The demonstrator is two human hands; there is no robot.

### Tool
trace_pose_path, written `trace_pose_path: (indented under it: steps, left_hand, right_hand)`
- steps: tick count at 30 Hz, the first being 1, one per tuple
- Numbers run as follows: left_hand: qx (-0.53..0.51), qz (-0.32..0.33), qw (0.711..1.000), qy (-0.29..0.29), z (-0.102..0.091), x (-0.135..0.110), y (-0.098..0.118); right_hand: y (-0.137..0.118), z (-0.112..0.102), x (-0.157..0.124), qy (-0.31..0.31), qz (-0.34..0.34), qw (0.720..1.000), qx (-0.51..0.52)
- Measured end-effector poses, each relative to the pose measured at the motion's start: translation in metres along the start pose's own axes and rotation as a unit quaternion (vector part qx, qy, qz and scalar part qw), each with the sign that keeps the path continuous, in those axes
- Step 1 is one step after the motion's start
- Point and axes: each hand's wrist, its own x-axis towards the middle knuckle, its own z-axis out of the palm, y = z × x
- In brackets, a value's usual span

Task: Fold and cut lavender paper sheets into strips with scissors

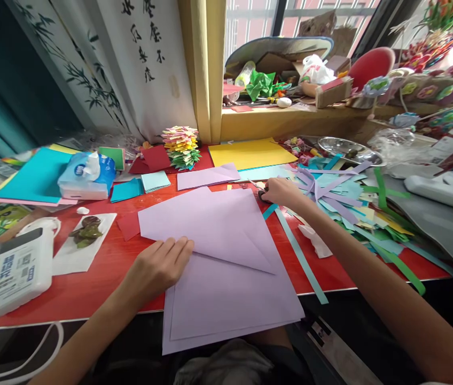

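Observation:
Large sheets of light purple paper (234, 299) overlap on the red table and hang over its front edge. The top sheet is folded across, its folded flap (206, 219) lying over the rest. My left hand (164, 267) pinches the left side of this folded paper between thumb and fingers. Beyond the paper's far right corner, my right hand (282, 191) is closed on the dark handle of scissors (262, 193). Their metal blades point left, partly hidden, and rest low by the table. A separate strip of purple paper (208, 176) lies just behind the sheets.
Many cut paper strips (338, 198) are heaped at the right, beside a grey laptop-like slab (451, 214). Left stand a tissue pack (86, 176), a white box-shaped device (18, 272) and a napkin with brown scraps (86, 235). Behind are yellow paper (252, 153) and a folded-paper stack (181, 147).

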Motion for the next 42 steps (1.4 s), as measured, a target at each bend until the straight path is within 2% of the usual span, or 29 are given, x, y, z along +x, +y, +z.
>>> trace_pose_path:
  steps: [2, 4, 5, 7, 9, 10, 12, 15, 17, 18, 19, 20, 22, 23, 24, 25, 26, 27, 29, 30, 31, 32, 34, 37, 40, 42]
  left_hand:
    - [-0.025, -0.079, 0.996, -0.020, -0.007, -0.007, 0.006]
    - [-0.055, -0.165, 0.983, -0.059, -0.016, -0.019, 0.016]
    - [-0.071, -0.206, 0.973, -0.079, -0.021, -0.025, 0.021]
    - [-0.128, -0.281, 0.943, -0.127, -0.029, -0.040, 0.029]
    - [-0.210, -0.361, 0.894, -0.166, -0.034, -0.051, 0.033]
    - [-0.256, -0.403, 0.859, -0.184, -0.036, -0.055, 0.033]
    - [-0.351, -0.481, 0.771, -0.226, -0.039, -0.056, 0.029]
    - [-0.505, -0.558, 0.598, -0.275, -0.045, -0.046, 0.020]
    - [-0.591, -0.590, 0.480, -0.269, -0.051, -0.035, 0.015]
    - [-0.618, -0.603, 0.433, -0.259, -0.053, -0.030, 0.013]
    - [-0.637, -0.613, 0.396, -0.249, -0.055, -0.025, 0.012]
    - [-0.648, -0.619, 0.372, -0.241, -0.057, -0.022, 0.010]
    - [-0.660, -0.619, 0.353, -0.238, -0.056, -0.019, 0.006]
    - [-0.658, -0.616, 0.361, -0.240, -0.055, -0.019, 0.005]
    - [-0.642, -0.615, 0.385, -0.247, -0.052, -0.020, 0.003]
    - [-0.608, -0.614, 0.434, -0.254, -0.048, -0.022, 0.002]
    - [-0.555, -0.607, 0.506, -0.260, -0.043, -0.024, 0.002]
    - [-0.483, -0.587, 0.596, -0.260, -0.037, -0.026, 0.002]
    - [-0.320, -0.479, 0.781, -0.242, -0.025, -0.028, 0.001]
    - [-0.258, -0.395, 0.851, -0.229, -0.019, -0.028, 0.001]
    - [-0.216, -0.304, 0.902, -0.217, -0.012, -0.027, 0.001]
    - [-0.187, -0.220, 0.936, -0.204, -0.006, -0.024, 0.000]
    - [-0.149, -0.095, 0.969, -0.171, 0.005, -0.015, -0.002]
    - [-0.124, 0.015, 0.982, -0.144, 0.019, 0.001, -0.005]
    - [-0.112, 0.066, 0.981, -0.141, 0.024, 0.013, -0.006]
    - [-0.130, 0.054, 0.984, -0.112, 0.020, 0.016, -0.005]
  right_hand:
    - [0.003, -0.003, -0.011, 0.054, -0.006, 0.997, 0.049]
    - [0.005, -0.006, -0.029, 0.095, -0.021, 0.981, 0.170]
    - [0.007, -0.006, -0.040, 0.087, -0.029, 0.964, 0.251]
    - [0.010, -0.004, -0.064, 0.019, -0.041, 0.915, 0.401]
    - [0.015, 0.003, -0.087, -0.041, -0.021, 0.882, 0.469]
    - [0.017, 0.006, -0.096, -0.046, 0.002, 0.885, 0.464]
    - [0.021, 0.013, -0.108, -0.047, 0.047, 0.902, 0.427]
    - [0.020, 0.017, -0.113, -0.062, 0.059, 0.914, 0.396]
    - [0.016, 0.016, -0.110, -0.070, 0.039, 0.913, 0.401]
    - [0.013, 0.016, -0.108, -0.069, 0.031, 0.912, 0.404]
    - [0.011, 0.016, -0.106, -0.069, 0.027, 0.910, 0.408]
    - [0.009, 0.015, -0.104, -0.068, 0.027, 0.908, 0.412]
    - [0.006, 0.015, -0.101, -0.069, 0.033, 0.904, 0.422]
    - [0.006, 0.016, -0.101, -0.069, 0.035, 0.901, 0.427]
    - [0.006, 0.016, -0.101, -0.068, 0.037, 0.898, 0.433]
    - [0.007, 0.015, -0.101, -0.063, 0.040, 0.895, 0.440]
    - [0.008, 0.015, -0.102, -0.053, 0.044, 0.892, 0.446]
    - [0.009, 0.015, -0.103, -0.041, 0.049, 0.889, 0.454]
    - [0.010, 0.015, -0.105, -0.020, 0.048, 0.872, 0.487]
    - [0.009, 0.016, -0.106, -0.017, 0.041, 0.858, 0.512]
    - [0.009, 0.017, -0.107, -0.021, 0.029, 0.842, 0.539]
    - [0.007, 0.019, -0.108, -0.031, 0.015, 0.824, 0.565]
    - [0.003, 0.022, -0.110, -0.066, -0.002, 0.794, 0.604]
    - [-0.003, 0.027, -0.111, -0.113, -0.004, 0.779, 0.617]
    - [-0.005, 0.028, -0.112, -0.129, -0.006, 0.784, 0.607]
    - [-0.003, 0.029, -0.113, -0.129, -0.007, 0.778, 0.615]
